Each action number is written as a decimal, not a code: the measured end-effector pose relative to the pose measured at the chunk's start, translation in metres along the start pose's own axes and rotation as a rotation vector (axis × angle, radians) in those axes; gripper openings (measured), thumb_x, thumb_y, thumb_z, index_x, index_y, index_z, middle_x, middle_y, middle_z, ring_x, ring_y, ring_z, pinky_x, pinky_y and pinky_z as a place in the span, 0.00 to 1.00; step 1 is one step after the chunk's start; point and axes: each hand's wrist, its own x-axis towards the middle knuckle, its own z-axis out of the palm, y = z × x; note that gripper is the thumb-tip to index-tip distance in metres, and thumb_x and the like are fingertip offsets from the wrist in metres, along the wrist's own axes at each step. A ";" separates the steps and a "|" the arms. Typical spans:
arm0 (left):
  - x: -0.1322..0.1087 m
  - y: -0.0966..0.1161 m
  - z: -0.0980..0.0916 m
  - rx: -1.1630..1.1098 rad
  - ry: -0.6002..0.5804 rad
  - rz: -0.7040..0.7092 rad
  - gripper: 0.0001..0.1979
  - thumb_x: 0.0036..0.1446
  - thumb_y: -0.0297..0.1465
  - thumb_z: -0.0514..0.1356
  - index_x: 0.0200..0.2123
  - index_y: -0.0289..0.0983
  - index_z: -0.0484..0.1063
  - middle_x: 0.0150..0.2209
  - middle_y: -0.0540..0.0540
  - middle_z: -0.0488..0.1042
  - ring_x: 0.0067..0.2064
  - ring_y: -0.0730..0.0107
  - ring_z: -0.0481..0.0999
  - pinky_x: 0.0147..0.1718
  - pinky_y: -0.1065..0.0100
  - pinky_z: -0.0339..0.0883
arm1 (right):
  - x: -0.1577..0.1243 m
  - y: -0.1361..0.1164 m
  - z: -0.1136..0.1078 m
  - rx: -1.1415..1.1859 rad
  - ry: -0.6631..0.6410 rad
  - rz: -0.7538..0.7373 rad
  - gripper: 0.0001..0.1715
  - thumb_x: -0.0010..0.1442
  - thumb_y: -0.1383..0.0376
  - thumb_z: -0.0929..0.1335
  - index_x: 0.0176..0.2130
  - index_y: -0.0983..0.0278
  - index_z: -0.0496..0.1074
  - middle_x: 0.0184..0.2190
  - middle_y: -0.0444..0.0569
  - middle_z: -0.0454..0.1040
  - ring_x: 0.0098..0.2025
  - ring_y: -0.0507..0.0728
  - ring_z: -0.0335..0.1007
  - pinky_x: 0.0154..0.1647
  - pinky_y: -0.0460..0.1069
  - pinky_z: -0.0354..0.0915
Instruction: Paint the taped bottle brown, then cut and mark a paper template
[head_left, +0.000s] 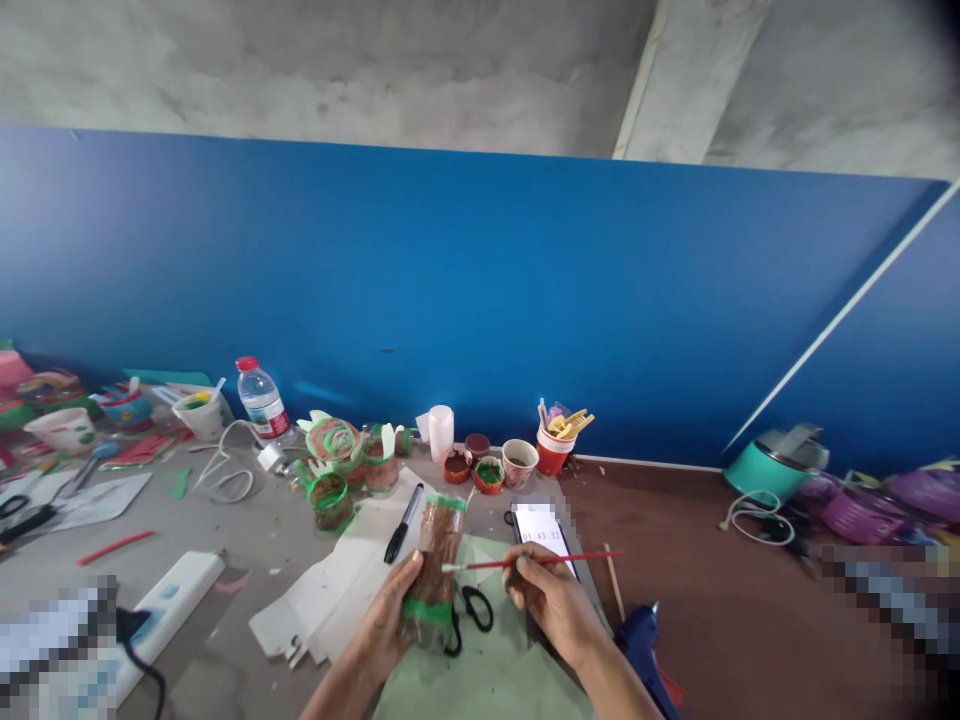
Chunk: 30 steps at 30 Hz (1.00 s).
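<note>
My left hand (pixel 394 608) is wrapped round a clear plastic bottle (pixel 442 545) painted brown in the middle with green bands at both ends. Between the fingers of my right hand (pixel 551 595) is a thin red paintbrush (pixel 540 561), its pale tip at the bottle's right side; I cannot tell if it touches. Under and beside the bottle lie black-handled scissors (pixel 478 608) on a green sheet (pixel 495 680). Beyond the bottle stand a cup of green paint (pixel 490 474) and a cup of dark red-brown paint (pixel 457 464).
Green and brown painted bottle pieces (pixel 330 500), a water bottle (pixel 262 400) and a cup of tools (pixel 555 445) stand along the blue partition. A black marker (pixel 405 523) lies on white paper. At right are a phone (pixel 540 525), a blue glue gun (pixel 643 650) and a turquoise pot (pixel 769 467).
</note>
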 end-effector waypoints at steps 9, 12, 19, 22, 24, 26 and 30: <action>0.003 -0.002 -0.004 -0.004 0.009 -0.009 0.21 0.47 0.38 0.68 0.42 0.32 0.75 0.31 0.43 0.80 0.29 0.64 0.78 0.27 0.69 0.68 | -0.002 -0.005 -0.004 -0.039 0.009 -0.015 0.15 0.45 0.58 0.77 0.28 0.66 0.77 0.22 0.48 0.75 0.22 0.50 0.65 0.24 0.44 0.57; 0.001 0.000 -0.001 -0.002 0.014 -0.004 0.20 0.46 0.38 0.69 0.41 0.32 0.76 0.29 0.44 0.80 0.29 0.64 0.78 0.27 0.69 0.68 | -0.001 -0.005 -0.005 -0.028 0.039 -0.075 0.15 0.45 0.57 0.77 0.30 0.65 0.78 0.23 0.47 0.75 0.22 0.49 0.64 0.24 0.44 0.57; 0.000 0.001 0.001 -0.003 -0.010 0.010 0.18 0.45 0.39 0.69 0.36 0.32 0.76 0.30 0.43 0.80 0.28 0.64 0.78 0.27 0.69 0.69 | -0.003 -0.005 -0.004 -0.100 -0.036 -0.023 0.15 0.47 0.56 0.76 0.29 0.66 0.77 0.22 0.48 0.75 0.23 0.50 0.65 0.24 0.45 0.56; 0.001 0.000 -0.001 0.005 -0.002 0.003 0.20 0.45 0.40 0.69 0.38 0.33 0.76 0.32 0.43 0.80 0.30 0.64 0.78 0.28 0.69 0.69 | -0.004 -0.004 -0.003 -0.090 -0.011 -0.060 0.16 0.46 0.56 0.76 0.30 0.65 0.78 0.23 0.48 0.76 0.22 0.49 0.64 0.25 0.45 0.57; 0.001 0.000 -0.001 0.002 -0.004 -0.001 0.22 0.45 0.40 0.69 0.40 0.33 0.75 0.32 0.43 0.80 0.31 0.64 0.78 0.30 0.69 0.70 | -0.004 -0.004 -0.003 -0.098 0.003 -0.084 0.16 0.46 0.56 0.76 0.31 0.65 0.78 0.24 0.48 0.76 0.23 0.49 0.65 0.25 0.45 0.58; 0.002 -0.001 -0.001 0.003 -0.006 0.002 0.23 0.44 0.40 0.70 0.40 0.33 0.75 0.31 0.43 0.80 0.30 0.64 0.78 0.29 0.69 0.70 | -0.006 -0.004 -0.002 -0.126 -0.048 -0.056 0.16 0.47 0.56 0.76 0.30 0.66 0.78 0.23 0.48 0.76 0.23 0.50 0.65 0.25 0.45 0.58; 0.002 0.000 0.000 0.016 0.009 0.019 0.23 0.44 0.40 0.70 0.41 0.33 0.75 0.31 0.44 0.80 0.29 0.64 0.78 0.27 0.69 0.69 | -0.008 -0.005 0.001 -0.129 -0.164 0.017 0.15 0.47 0.57 0.76 0.28 0.67 0.78 0.21 0.49 0.75 0.23 0.51 0.65 0.23 0.45 0.57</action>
